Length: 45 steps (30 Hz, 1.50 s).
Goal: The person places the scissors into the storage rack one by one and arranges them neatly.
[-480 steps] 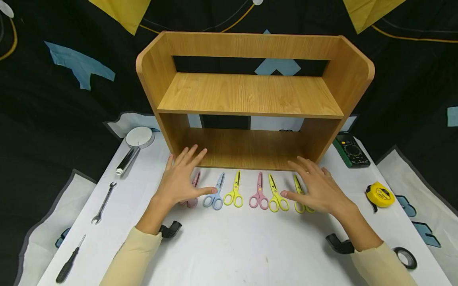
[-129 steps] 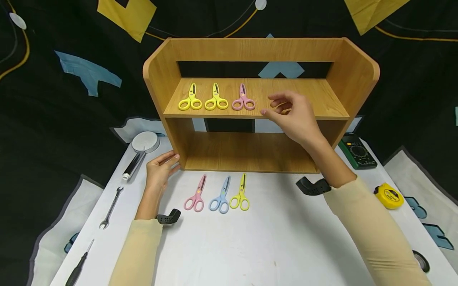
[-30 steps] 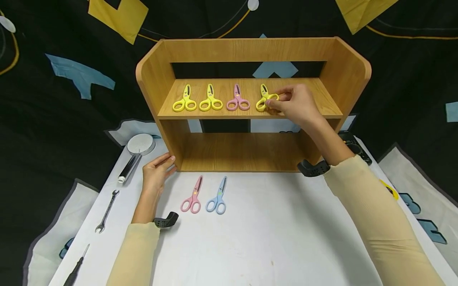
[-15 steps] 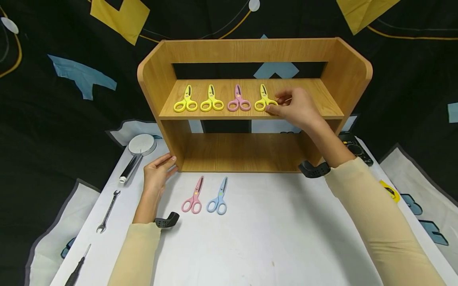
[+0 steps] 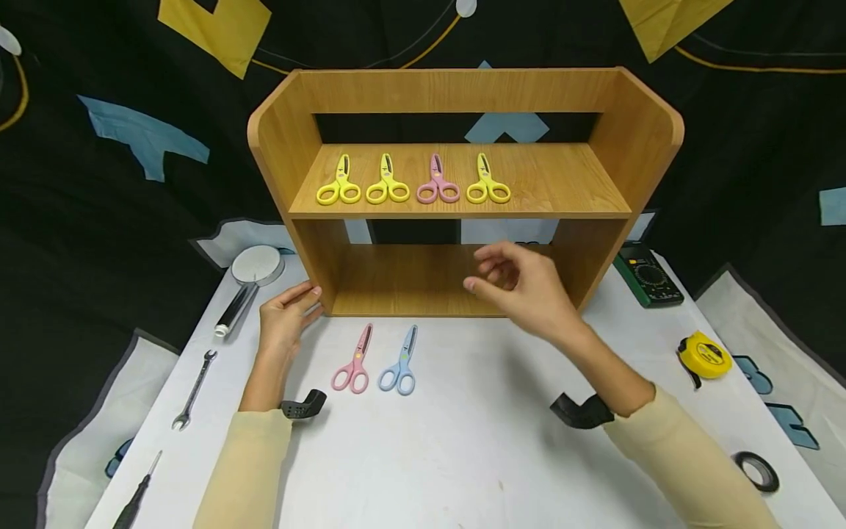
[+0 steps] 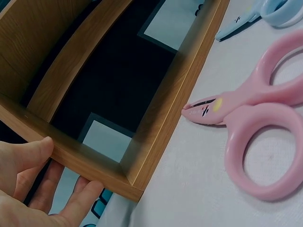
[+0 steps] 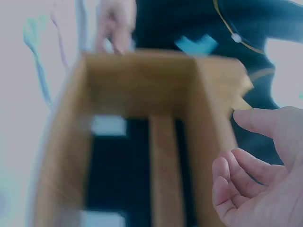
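A wooden shelf unit stands at the back of the table. On its upper board lie three yellow scissors, at left a yellow pair, beside it another yellow pair, then pink scissors, and rightmost a third yellow pair. My left hand touches the unit's lower left side, thumb at the front edge, fingertips along the outer face. In front of the lower compartment hovers my right hand, fingers loosely bent around nothing. Pink scissors and blue scissors lie on the table.
Along the left are a round white-headed tool with a black handle, a wrench and a screwdriver. A multimeter, a yellow tape measure and a black tape roll lie on the right.
Since the first frame, several scissors have gone from table to upper board. Just now my right hand has let go of the rightmost yellow scissors and dropped lower; the left hand stays.
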Each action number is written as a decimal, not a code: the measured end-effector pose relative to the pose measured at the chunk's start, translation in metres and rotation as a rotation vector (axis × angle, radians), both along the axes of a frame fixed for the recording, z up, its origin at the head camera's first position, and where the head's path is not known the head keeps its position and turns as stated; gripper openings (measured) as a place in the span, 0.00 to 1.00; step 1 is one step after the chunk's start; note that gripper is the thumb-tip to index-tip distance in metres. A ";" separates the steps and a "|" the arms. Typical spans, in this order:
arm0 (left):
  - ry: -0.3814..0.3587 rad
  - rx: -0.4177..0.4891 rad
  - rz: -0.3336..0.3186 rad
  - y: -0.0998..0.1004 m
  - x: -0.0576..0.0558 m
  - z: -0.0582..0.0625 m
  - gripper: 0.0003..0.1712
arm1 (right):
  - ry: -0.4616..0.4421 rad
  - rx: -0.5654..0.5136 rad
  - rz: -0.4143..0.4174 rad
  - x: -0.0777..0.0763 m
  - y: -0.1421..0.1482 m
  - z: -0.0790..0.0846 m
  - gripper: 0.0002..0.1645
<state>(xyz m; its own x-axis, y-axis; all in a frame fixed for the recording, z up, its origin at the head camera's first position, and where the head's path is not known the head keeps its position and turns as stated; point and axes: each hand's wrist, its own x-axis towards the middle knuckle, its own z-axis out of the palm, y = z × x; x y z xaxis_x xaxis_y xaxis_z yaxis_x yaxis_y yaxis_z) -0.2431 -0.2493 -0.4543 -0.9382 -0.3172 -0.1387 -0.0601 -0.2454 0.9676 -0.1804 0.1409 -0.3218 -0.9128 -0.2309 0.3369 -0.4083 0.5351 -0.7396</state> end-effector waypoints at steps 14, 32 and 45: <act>-0.002 -0.024 0.040 -0.001 -0.002 0.002 0.25 | -0.274 -0.057 0.101 0.040 -0.075 -0.130 0.32; 0.010 -0.024 0.043 0.000 -0.002 0.004 0.24 | -0.287 0.158 -0.024 0.042 -0.110 -0.169 0.31; 0.015 -0.071 0.042 0.000 -0.002 0.003 0.26 | -0.373 -0.062 0.046 0.040 -0.092 -0.155 0.20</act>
<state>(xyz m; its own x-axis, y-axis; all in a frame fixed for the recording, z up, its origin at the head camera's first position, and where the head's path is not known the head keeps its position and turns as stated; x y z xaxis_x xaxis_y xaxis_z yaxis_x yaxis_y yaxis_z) -0.2450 -0.2494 -0.4508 -0.9256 -0.3649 -0.1010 -0.0370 -0.1784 0.9833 -0.1402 0.0490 -0.4764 -0.9645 -0.2641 -0.0019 -0.1275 0.4718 -0.8724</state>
